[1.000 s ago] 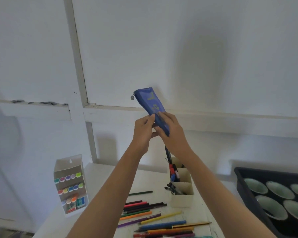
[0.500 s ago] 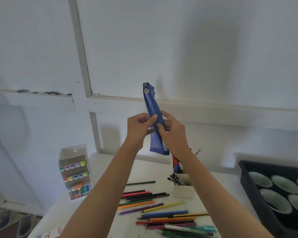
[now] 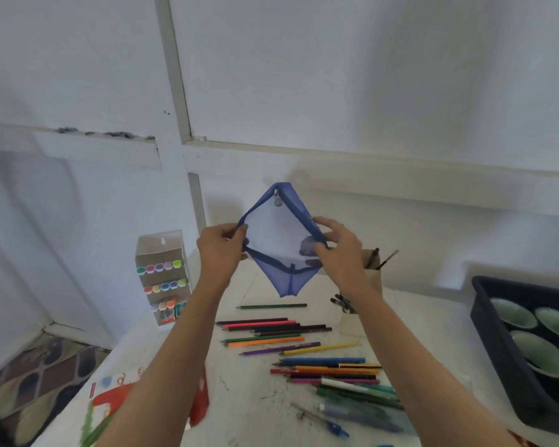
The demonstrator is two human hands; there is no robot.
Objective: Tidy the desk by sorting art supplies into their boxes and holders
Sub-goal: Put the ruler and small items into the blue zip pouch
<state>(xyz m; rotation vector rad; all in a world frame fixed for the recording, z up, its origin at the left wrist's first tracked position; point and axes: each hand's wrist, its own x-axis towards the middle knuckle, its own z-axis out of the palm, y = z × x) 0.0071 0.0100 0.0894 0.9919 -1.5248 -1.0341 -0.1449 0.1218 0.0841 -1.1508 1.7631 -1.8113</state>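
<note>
I hold a blue zip pouch (image 3: pixel 286 279) up in the air above the white desk (image 3: pixel 249 401). Its mouth is pulled wide open and the pale lining shows inside. My left hand (image 3: pixel 221 245) pinches the left edge of the opening. My right hand (image 3: pixel 338 245) grips the right edge, with fingers inside the pouch. Below, several coloured pencils (image 3: pixel 271 333) lie side by side on the desk, with more pencils and pens (image 3: pixel 346 379) nearer to me.
A clear marker holder (image 3: pixel 162 275) with coloured caps stands at the desk's back left. A cardboard pen box (image 3: pixel 368 285) with brushes and pens sits behind my right wrist. A black tray (image 3: pixel 484 333) of pale green cups is at right. A red-printed box (image 3: pixel 110 398) lies front left.
The pouch was held edge-on with its mouth narrow; both hands have since drawn its sides apart, so it gapes open. The view has tilted down toward the desk.
</note>
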